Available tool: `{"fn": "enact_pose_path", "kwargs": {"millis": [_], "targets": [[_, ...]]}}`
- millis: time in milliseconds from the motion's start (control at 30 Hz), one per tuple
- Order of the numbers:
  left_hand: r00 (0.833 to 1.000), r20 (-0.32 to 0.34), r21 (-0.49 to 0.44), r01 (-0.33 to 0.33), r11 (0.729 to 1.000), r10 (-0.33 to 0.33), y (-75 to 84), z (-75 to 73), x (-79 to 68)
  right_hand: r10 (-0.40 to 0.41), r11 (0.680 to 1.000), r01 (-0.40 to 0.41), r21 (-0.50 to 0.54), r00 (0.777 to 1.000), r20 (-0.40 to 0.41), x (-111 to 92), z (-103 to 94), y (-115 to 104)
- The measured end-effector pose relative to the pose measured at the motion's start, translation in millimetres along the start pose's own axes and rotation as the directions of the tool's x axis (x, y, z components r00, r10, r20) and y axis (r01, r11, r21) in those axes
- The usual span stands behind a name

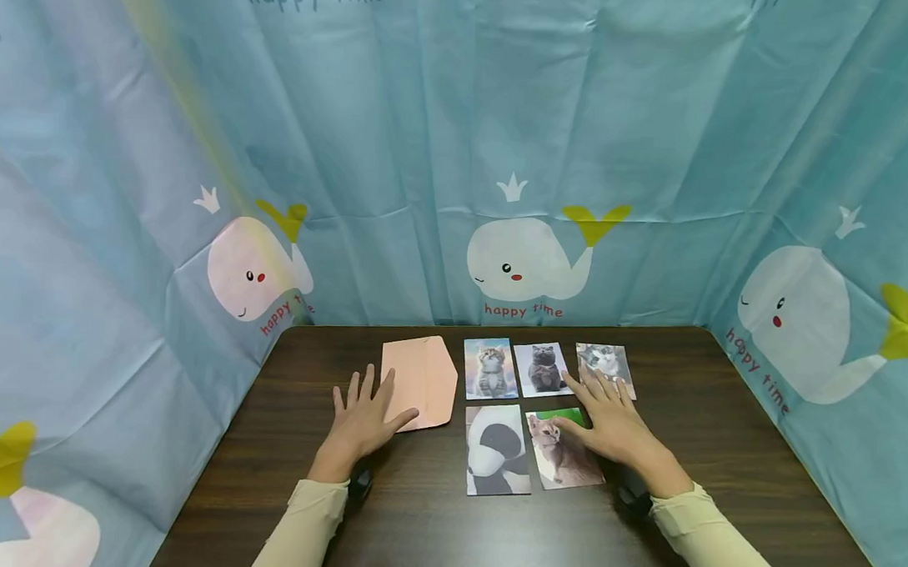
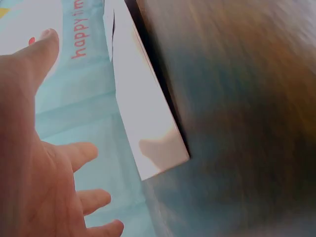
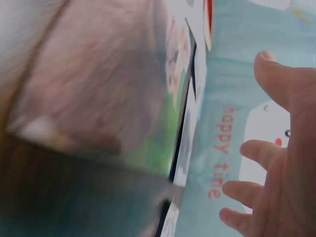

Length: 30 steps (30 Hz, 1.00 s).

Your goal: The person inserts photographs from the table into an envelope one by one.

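Small curtained-off booth around a bench (image 1: 679, 387) – can't tell if home, office or lab beyond it. Light-blue curtain (image 1: 429, 149) hangs behind the bench and along its left and right sides, filling the head view to the top edge. Cloth creased, fold lines visible. Print is nursery-like: white whales (image 1: 526, 261) with yellow tails, small crowns (image 1: 512, 188), red "happy time" lettering (image 1: 523, 310) – grey lettering higher up. Bench top dark wood-grain. Both wrist views show the same printed cloth.

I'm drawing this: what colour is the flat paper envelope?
The flat paper envelope is peachy pink, clearest in the head view.
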<state>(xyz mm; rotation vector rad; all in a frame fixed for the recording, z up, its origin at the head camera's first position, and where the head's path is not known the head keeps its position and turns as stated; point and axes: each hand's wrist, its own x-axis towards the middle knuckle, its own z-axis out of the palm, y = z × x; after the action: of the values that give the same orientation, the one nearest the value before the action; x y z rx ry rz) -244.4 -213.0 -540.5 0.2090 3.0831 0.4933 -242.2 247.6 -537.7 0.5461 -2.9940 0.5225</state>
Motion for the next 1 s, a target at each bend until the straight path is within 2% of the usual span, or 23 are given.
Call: {"fn": "enact_pose_path", "kwargs": {"millis": [400,567,800,1000], "targets": [[0.997,0.032,-0.007,0.063,0.998,-0.063,22.8,10.0,20.3,-0.077,0.997,0.077,0.03,0.997,0.008,47.1,13.3,-26.2],[0.991,0.039,0.019,0.126,0.992,-0.126,32.7,12.6,31.0,-0.122,0.992,0.121,0.031,0.992,0.029,67.9,18.3,-35.5],[0.963,0.031,0.057,0.265,0.963,-0.267,48.5,18.2,41.7,-0.08,0.996,0.077,0.051,0.994,0.068,88.1,25.3,-46.3],[0.954,0.011,0.087,0.299,0.95,-0.301,55.3,18.0,46.8,-0.028,0.998,0.026,0.054,0.999,0.035,100.3,33.8,-50.2]]}}
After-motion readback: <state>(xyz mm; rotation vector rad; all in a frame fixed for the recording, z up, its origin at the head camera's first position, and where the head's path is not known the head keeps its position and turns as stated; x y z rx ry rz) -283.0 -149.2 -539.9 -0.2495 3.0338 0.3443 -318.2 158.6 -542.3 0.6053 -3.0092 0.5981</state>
